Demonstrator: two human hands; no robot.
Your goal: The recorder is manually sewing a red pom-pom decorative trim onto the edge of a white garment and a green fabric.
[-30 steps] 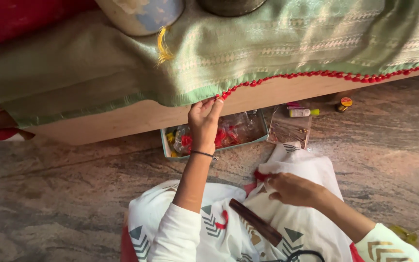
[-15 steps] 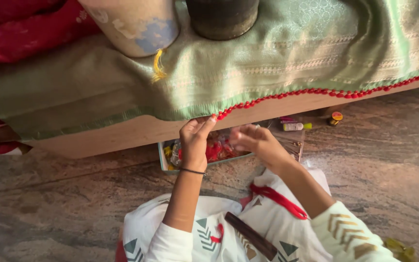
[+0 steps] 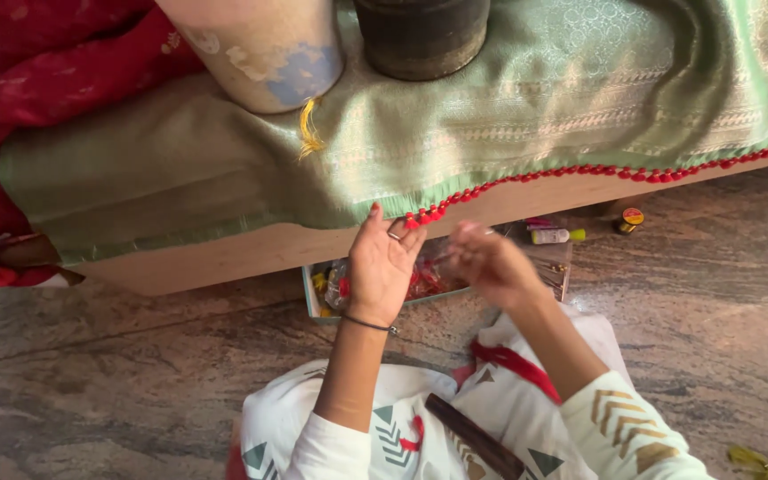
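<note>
Left hand (image 3: 382, 267) is reaching up to the hanging edge of the green woven cloth (image 3: 526, 133), fingers curled narrow and pinching the hem right where the row of small red beaded tassels (image 3: 580, 178) is starting; a thin dark bangle is sitting on that wrist. Right hand (image 3: 489, 264) is hovering just beside the left, slightly lower and to the right, blurred; fingers are bunched narrow, but whether anything is being held between them cannot be told. The cloth is lying draped over a low wooden platform (image 3: 224, 258), its red-trimmed edge running from the hands off to the far right. On the cloth, far side, a pale worn pot (image 3: 264, 53) and a dark round vessel (image 3: 421, 36) are standing near each other, with a yellow thread tassel (image 3: 310, 129) hanging just below the pale pot. Red fabric (image 3: 55, 80) is lying bunched at the far left. Under the platform edge, behind the hands, a clear tray of craft supplies (image 3: 326, 289) is resting on the stone floor (image 3: 117, 382); a small tube (image 3: 555, 236) and a small round spool (image 3: 630, 219) are lying to its right. Near, the person's white patterned garment is filling the lower frame, with a dark stick-like object (image 3: 473, 437) lying across the lap.
</note>
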